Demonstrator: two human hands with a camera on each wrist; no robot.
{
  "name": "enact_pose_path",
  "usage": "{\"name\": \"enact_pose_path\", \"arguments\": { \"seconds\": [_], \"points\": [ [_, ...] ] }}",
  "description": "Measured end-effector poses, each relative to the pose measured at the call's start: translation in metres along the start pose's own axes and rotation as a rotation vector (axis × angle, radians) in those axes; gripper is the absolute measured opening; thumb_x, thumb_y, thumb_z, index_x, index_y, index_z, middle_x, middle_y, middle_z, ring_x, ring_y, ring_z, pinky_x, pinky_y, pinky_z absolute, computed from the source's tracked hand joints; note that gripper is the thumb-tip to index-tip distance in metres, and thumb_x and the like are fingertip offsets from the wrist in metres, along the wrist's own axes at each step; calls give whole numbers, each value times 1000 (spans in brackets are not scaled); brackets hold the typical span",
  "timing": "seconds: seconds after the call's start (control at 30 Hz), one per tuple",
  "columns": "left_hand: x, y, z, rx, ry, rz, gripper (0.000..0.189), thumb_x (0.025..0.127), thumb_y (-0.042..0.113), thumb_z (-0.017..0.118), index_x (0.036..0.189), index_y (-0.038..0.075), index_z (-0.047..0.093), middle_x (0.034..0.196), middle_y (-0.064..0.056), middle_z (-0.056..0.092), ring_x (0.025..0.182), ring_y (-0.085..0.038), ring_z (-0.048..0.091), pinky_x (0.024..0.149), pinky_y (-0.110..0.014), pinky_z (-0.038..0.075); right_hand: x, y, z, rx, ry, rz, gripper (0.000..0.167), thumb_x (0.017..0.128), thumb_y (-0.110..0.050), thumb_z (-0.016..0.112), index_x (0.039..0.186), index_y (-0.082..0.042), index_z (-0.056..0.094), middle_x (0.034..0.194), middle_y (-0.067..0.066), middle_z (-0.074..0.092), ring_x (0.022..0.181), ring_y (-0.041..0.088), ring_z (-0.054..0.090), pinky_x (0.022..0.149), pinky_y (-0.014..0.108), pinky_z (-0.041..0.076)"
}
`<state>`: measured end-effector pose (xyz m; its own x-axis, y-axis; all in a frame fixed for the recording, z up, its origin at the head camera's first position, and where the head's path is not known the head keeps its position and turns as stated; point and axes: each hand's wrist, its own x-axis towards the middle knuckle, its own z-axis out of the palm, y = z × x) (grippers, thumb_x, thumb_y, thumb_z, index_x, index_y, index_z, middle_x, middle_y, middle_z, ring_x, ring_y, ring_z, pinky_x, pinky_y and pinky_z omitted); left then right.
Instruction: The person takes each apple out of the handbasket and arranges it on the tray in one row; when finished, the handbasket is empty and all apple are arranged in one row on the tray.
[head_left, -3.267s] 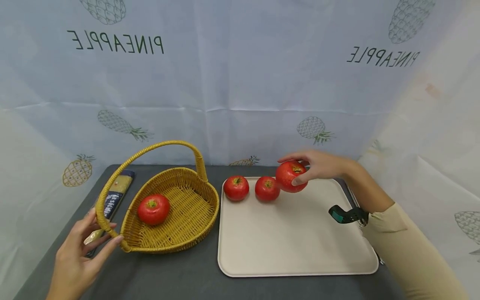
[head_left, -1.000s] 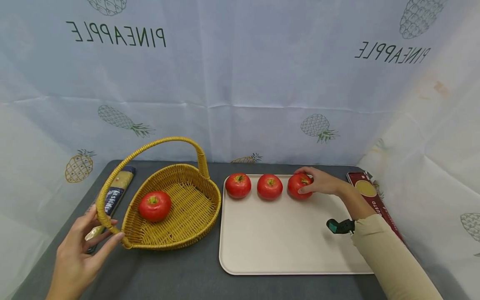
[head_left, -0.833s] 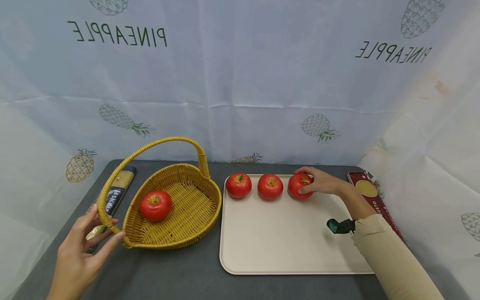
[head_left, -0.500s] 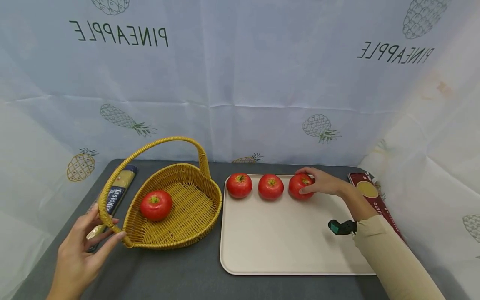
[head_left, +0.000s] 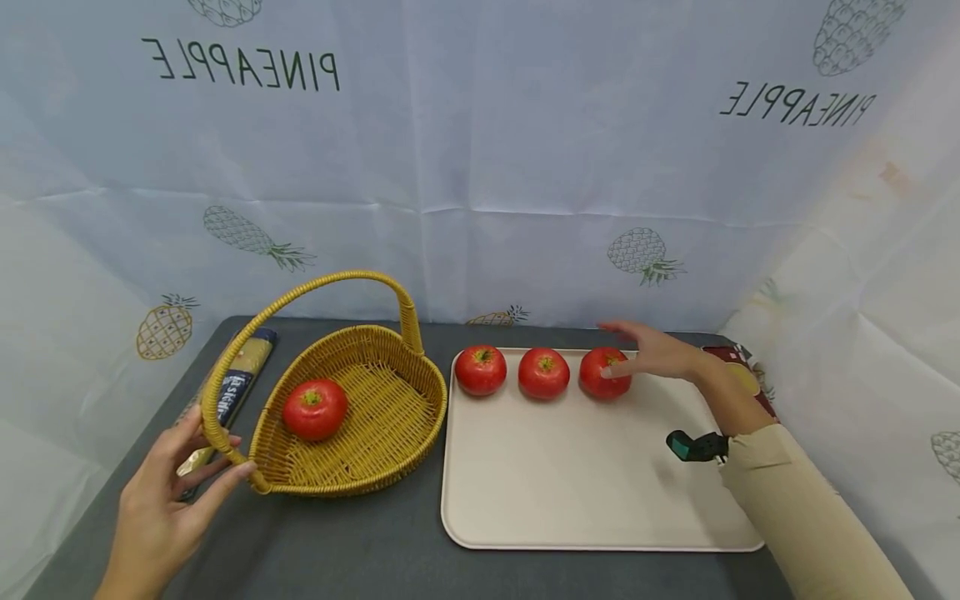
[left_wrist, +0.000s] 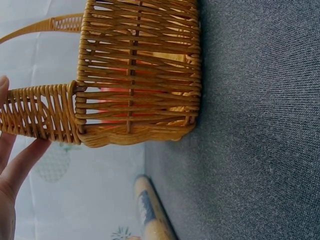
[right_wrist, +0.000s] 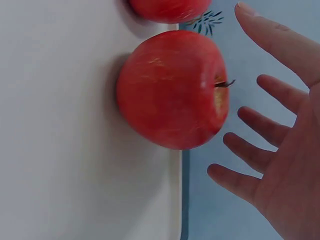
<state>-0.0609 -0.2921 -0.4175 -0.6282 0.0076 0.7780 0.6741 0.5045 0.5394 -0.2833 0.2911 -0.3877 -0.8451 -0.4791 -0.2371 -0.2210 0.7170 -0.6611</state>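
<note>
My left hand (head_left: 168, 492) holds the near end of the yellow wicker basket's handle (head_left: 217, 392) between thumb and fingers. One red apple (head_left: 315, 409) sits in the wicker basket (head_left: 390, 412). Three more apples stand in a row along the back of the cream tray (head_left: 600, 483): a left one (head_left: 481, 370), a middle one (head_left: 543, 373) and a right one (head_left: 598, 372). Above the right apple is my right hand (head_left: 660, 353), its fingers spread. In the right wrist view that hand stands apart from the apple (right_wrist: 172, 90), with nothing in it.
A packet of pasta (head_left: 243, 375) lies left of the basket, partly behind its handle. At the tray's far right a dark red packet (head_left: 738, 367) is mostly hidden by my right arm. A pineapple-print curtain (head_left: 480, 167) hangs behind the grey table (head_left: 337, 550).
My right hand lowered an apple onto the tray at the right end of the row, then let go and rose slightly off it. My left hand keeps its hold on the basket handle.
</note>
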Motion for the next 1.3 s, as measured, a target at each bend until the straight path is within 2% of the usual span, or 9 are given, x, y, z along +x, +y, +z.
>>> {"name": "enact_pose_path", "arguments": {
  "seconds": [0.2,0.33,0.6,0.67,0.9,1.07,1.3],
  "points": [
    [0,-1,0,-10,3,8,89,87,38,75,144,-19,38,128,8,60,111,4,67,87,-4,58,1,-19,-8,-21,22,-46,92,85,-39,78,160,-13,31,166,20,28,152,49,24,115,76,41],
    [1,0,-1,19,-4,-8,90,87,41,74,145,-18,38,127,10,59,111,6,66,87,-4,58,2,-33,-10,-45,37,-84,91,85,-38,80,159,-15,33,166,19,30,152,46,26,115,77,40],
    [0,-1,-1,11,5,-8,90,86,40,75,144,-19,39,127,9,60,111,5,67,87,-4,57,6,-62,-5,-77,30,-136,88,84,-38,80,159,-21,36,166,12,34,153,41,29,119,75,37],
    [0,-1,-1,14,5,-12,91,86,40,75,145,-18,39,126,9,60,111,5,67,86,-4,57,7,-69,-3,-88,27,-157,87,84,-37,80,158,-22,38,165,9,37,153,38,31,122,73,35],
    [-1,-1,0,38,-4,-37,92,86,43,74,146,-17,38,127,10,60,110,7,66,86,-3,57,12,-94,11,-109,-3,-212,85,84,-41,81,157,-26,40,163,4,41,151,33,37,121,67,42],
    [-1,0,0,46,-11,-48,92,86,43,73,148,-15,37,125,10,60,110,8,66,86,-3,57,15,-112,23,-97,-30,-260,83,84,-39,81,156,-23,43,161,2,44,150,30,40,121,63,45],
    [-1,1,0,72,-22,-68,91,87,45,71,149,-14,37,125,12,58,110,9,65,86,-2,57,17,-133,41,-122,-66,-273,76,83,-44,82,150,-27,51,158,-1,47,151,28,38,121,62,45]
  ]
}}
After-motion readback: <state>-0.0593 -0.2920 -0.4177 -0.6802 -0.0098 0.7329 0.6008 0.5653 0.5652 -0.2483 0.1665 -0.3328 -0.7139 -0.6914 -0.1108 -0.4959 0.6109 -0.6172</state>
